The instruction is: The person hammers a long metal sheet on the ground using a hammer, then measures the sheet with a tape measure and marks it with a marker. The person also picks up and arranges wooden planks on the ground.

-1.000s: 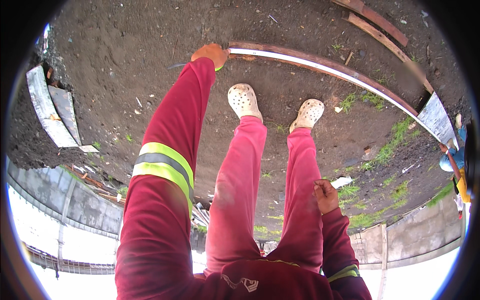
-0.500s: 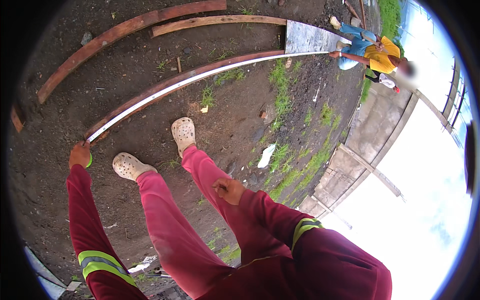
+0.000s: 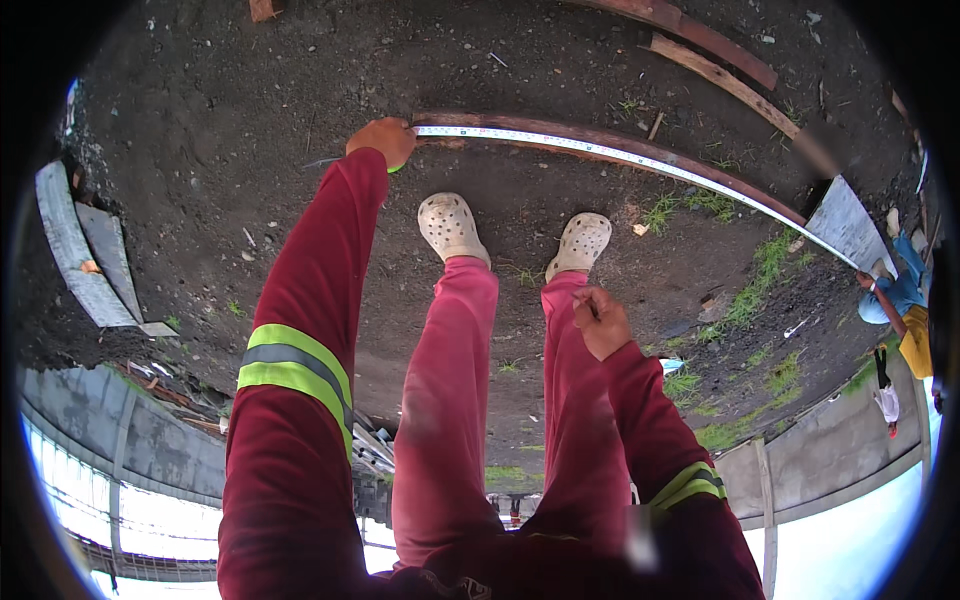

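My left hand [image 3: 382,142] is closed on the near end of a white tape measure [image 3: 560,140], at the left end of a reddish-brown wooden plank [image 3: 540,124] on the dirt. The tape runs stretched along the plank's near edge and past its right end. There a co-worker's hand [image 3: 866,281] is at the tape's far end, beside a grey sheet [image 3: 845,220]. My right hand [image 3: 603,322] hovers in front of my right leg with its fingers curled in. Whether anything is inside those fingers is hidden.
Two more planks, one reddish [image 3: 700,35] and one paler [image 3: 720,82], lie farther off at right. Grey sheets [image 3: 80,250] rest on the left. The co-worker in a yellow shirt [image 3: 915,345] crouches at far right. Concrete walls [image 3: 170,440] border the yard.
The whole view has swung round, so the plank and tape now lie more level across the upper part. My left hand keeps its hold on the tape; my right hand stays curled.
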Motion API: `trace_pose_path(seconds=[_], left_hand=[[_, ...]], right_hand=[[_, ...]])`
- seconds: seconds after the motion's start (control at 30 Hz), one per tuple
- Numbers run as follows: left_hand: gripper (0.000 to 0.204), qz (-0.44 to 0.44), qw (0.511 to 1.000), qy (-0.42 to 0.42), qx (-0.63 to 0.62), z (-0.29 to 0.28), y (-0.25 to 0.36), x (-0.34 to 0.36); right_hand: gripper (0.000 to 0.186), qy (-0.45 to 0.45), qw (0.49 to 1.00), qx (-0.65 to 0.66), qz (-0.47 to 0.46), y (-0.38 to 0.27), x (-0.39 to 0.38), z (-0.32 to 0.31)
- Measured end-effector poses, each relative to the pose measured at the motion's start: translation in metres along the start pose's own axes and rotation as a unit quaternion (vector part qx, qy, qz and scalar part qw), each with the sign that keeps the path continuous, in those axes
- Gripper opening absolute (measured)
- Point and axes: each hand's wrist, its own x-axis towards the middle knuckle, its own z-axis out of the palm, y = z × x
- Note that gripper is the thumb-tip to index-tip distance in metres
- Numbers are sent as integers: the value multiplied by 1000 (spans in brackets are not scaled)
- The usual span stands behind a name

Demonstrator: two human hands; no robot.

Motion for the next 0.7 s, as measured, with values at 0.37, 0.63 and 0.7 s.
trace_pose_path(seconds=[0.37,0.63,0.7], left_hand=[[40,13,1000,-4,0,-5,-1,-3],[38,9,1000,-25,-13,-5,-1,-3],[38,8,999,-27,-18,-6,0,-3]], right_hand=[[14,48,997,-3,-54,-98,141,62],[18,111,982,-123,-87,-106,172,82],[17,109,978,-129,-119,-114,185,87]])
